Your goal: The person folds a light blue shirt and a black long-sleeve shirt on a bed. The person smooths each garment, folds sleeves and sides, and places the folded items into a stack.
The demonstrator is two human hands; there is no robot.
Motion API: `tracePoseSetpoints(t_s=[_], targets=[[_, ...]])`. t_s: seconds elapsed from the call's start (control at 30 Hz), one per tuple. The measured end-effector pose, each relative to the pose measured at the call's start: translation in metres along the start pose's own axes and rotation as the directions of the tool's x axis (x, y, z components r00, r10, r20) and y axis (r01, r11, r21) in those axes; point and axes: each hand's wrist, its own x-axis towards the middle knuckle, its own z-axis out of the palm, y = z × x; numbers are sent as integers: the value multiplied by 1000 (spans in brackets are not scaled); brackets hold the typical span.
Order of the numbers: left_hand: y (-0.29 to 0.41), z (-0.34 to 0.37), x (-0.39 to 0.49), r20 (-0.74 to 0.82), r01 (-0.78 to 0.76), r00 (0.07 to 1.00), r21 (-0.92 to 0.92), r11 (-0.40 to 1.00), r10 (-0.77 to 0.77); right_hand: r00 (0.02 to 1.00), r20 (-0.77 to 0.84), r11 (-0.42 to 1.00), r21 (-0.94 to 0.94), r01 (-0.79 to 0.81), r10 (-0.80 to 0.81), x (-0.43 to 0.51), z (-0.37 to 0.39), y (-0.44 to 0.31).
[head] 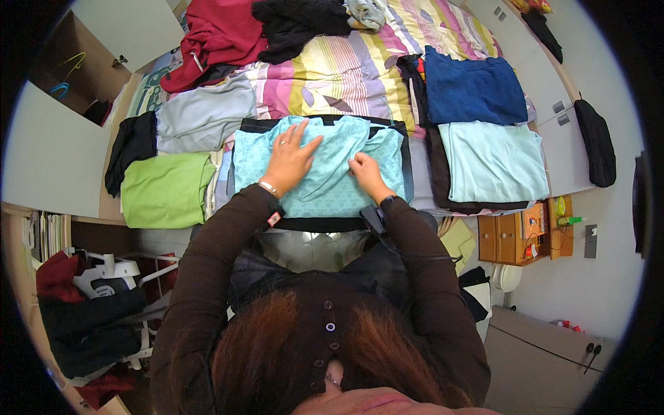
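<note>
A turquoise patterned garment [327, 199] lies spread, partly folded over itself, on darker folded clothes whose black edge [321, 224] shows in front. My left hand [291, 155] rests on its upper left part, palm down with the fingers apart. At the right of the folded-over part, my right hand [365, 172] has its fingers curled, pinching the turquoise cloth. A folded green garment [166, 189] lies to the left, with a light grey garment [205, 116] behind it. On the right are a folded pale aqua garment [495, 161] and a folded dark blue one [474, 91].
The bed bears a striped, leaf-patterned cover [337, 72]. At its far side lie a red garment [223, 36] and a black one [303, 26]. An open wardrobe door [132, 31] stands at the back left. A small wooden drawer unit [500, 236] is at the right.
</note>
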Motion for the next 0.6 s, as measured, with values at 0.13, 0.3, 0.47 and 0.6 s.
tracePoseSetpoints(t_s=[0.13, 0.3, 0.47, 0.6], targets=[[-13, 17, -52, 557, 39, 829, -163, 986, 60, 986, -144, 855, -519, -6, -80, -33, -30, 29], [-43, 33, -70, 190, 235, 966, -375, 897, -174, 863, -449, 700, -693, -173, -231, -33, -89, 47], [-101, 18, -80, 16, 695, 719, -35, 718, -695, 906, -423, 850, -471, -235, 16, -15, -98, 44], [-112, 20, -79, 145, 697, 715, -72, 714, -684, 901, -374, 833, -553, -26, -220, -5, -84, 21]])
